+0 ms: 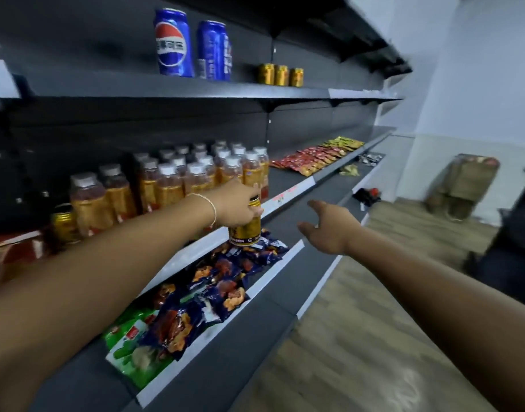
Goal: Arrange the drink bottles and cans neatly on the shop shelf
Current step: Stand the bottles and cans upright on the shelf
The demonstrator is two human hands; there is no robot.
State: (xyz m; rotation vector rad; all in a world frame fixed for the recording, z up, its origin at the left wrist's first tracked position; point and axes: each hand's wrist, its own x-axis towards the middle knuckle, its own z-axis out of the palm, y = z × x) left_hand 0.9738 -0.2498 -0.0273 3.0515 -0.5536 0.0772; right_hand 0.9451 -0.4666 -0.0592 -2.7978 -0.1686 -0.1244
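Observation:
My left hand (pixel 236 203) grips a gold can (pixel 245 230) by its top, holding it upright in front of the middle shelf's edge (pixel 288 195), above the snack packets. My right hand (pixel 329 226) is stretched out open to the right of the can, holding nothing. Several orange bottles with white caps (pixel 195 176) stand in rows on the middle shelf, and another gold can (pixel 65 223) stands at their left. On the upper shelf (pixel 195 92) are two blue cola cans (pixel 192 46) and three small gold cans (pixel 280 74).
Blue and green snack packets (pixel 195 298) fill the lower shelf. Red and yellow sachets (pixel 314 157) lie further right on the middle shelf. A wooden floor (pixel 374 337) runs along the shelves, with cardboard boxes (pixel 463 185) against the far wall and a dark object (pixel 513 248) at right.

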